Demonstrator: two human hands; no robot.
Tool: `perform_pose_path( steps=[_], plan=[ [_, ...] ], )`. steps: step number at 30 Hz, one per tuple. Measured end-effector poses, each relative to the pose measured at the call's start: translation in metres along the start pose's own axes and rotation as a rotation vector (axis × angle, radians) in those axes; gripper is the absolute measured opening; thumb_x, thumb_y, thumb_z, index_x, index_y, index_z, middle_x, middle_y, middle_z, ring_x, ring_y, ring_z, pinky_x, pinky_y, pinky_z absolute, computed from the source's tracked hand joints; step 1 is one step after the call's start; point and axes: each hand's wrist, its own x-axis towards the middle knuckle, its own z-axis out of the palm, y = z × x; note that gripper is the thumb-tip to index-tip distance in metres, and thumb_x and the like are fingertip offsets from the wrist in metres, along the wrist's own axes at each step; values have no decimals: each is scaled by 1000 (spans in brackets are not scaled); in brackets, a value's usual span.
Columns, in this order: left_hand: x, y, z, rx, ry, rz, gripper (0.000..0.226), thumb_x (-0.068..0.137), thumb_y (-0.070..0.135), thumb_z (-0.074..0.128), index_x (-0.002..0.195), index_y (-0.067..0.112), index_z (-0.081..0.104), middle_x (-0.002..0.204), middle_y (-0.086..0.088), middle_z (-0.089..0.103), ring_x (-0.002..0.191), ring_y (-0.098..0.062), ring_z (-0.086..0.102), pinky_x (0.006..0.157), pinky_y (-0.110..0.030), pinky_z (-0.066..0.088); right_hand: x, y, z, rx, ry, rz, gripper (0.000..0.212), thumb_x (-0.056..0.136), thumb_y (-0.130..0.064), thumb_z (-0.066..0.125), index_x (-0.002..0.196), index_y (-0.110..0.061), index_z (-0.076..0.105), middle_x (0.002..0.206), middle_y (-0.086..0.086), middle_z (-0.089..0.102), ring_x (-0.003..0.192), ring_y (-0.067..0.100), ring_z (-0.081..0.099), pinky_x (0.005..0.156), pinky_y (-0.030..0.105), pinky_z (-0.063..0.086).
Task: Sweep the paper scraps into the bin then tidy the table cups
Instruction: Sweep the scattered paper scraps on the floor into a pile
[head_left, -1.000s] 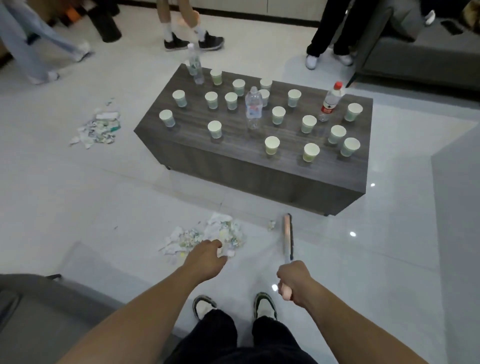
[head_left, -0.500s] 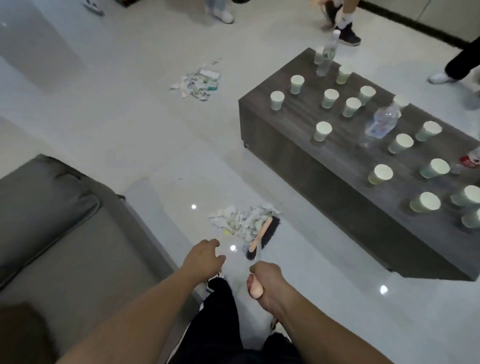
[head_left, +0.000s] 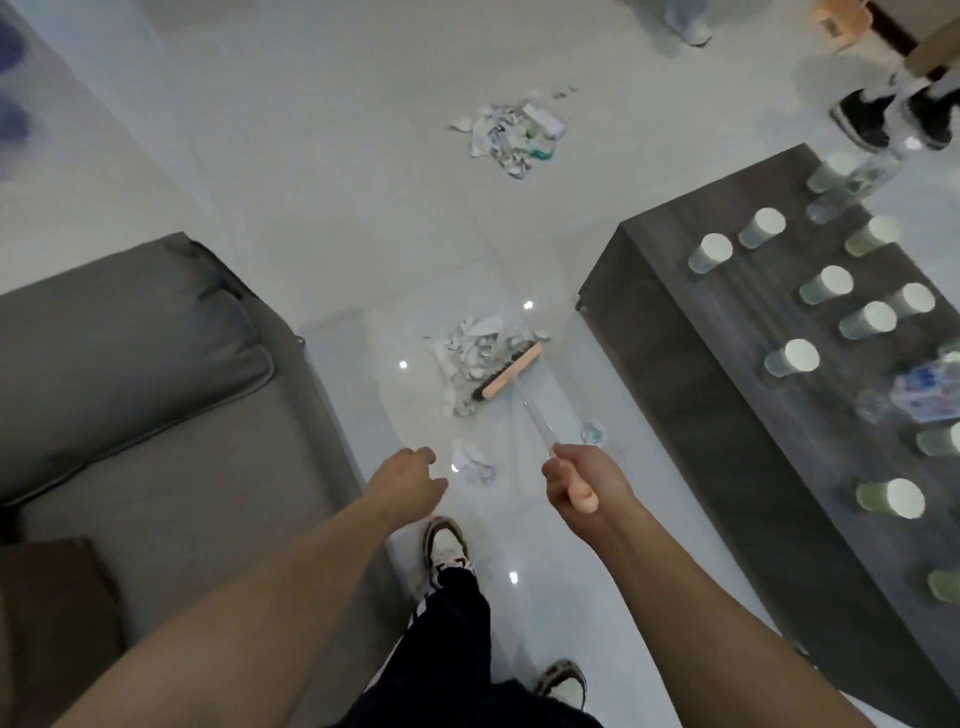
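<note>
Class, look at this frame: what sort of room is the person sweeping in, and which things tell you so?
Probably a lounge or office sitting area: a grey sofa, a low dark wood coffee table covered in paper cups, and a glossy tiled floor.

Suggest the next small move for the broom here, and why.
Probably a short stroke pushing the near scrap pile toward the far pile. The right hand grips the broom, its head set against the near pile; stray scraps lie behind it. No bin shows.
</note>
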Motion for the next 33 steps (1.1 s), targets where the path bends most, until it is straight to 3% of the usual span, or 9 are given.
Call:
perform_pose_path(
  steps=[7,12,15,17,22,24,27,30,33],
  plan=[
    [28,10,-31,-38,1,52,52,92,38,53,138,14,45,134,-12,50,122,-27,48,94,-31,38,-7,-19,36,-135,273,-126,13,93,4,49,83,-5,48,59,8,39,39,15,35,32,13,30],
    [46,29,-44,-41,10,119,52,91,37,54,136,14,47,133,-12,52,120,-26,49,92,-28,37,15,-23,2,-45,401,-75,28,96,3,37,116,-6,55,72,10,40,52,19,37,32,14,35],
    [51,34,-47,-19,-5,124,53,91,39,53,137,15,46,134,-12,51,121,-26,49,94,-30,38,24,-26,-20,-61,375,-75,18,97,2,36,107,-9,46,71,10,41,36,18,45,33,13,36],
    [53,34,-47,-1,-6,118,53,91,40,53,137,15,46,134,-11,51,121,-26,49,94,-30,38,31,-27,-31,-120,398,-74,19,92,5,44,107,-3,52,69,12,46,34,16,46,34,15,39],
    [57,31,-51,3,13,75,52,90,40,53,136,15,47,132,-10,53,118,-25,51,90,-30,40,28,-39,-15,-209,242,-62,6,93,4,48,91,-1,51,61,11,42,28,12,38,30,17,31],
    [57,32,-53,-15,21,42,52,90,40,53,136,16,47,130,-9,53,116,-24,51,87,-30,39,27,-55,-6,-202,154,-60,14,95,1,48,83,-6,45,57,8,36,29,11,33,29,15,28],
    [61,37,-58,-65,64,-3,53,90,41,53,137,16,46,134,-9,51,117,-24,51,85,-28,38,25,-85,7,-250,39,-10,12,98,-7,48,87,-8,45,61,6,37,33,9,31,27,15,26],
    [66,46,-62,-139,125,-50,54,90,43,53,137,17,45,134,-10,51,118,-25,51,84,-28,37,25,-106,27,-480,-25,-49,1,96,-7,51,95,-7,50,62,6,42,40,11,34,29,17,27],
    [70,57,-62,-219,197,-143,54,89,43,53,137,17,46,134,-10,51,121,-27,49,92,-30,38,30,-123,51,-704,-85,-81,8,92,-6,54,98,-11,56,58,5,45,38,12,36,32,17,28]
  ],
)
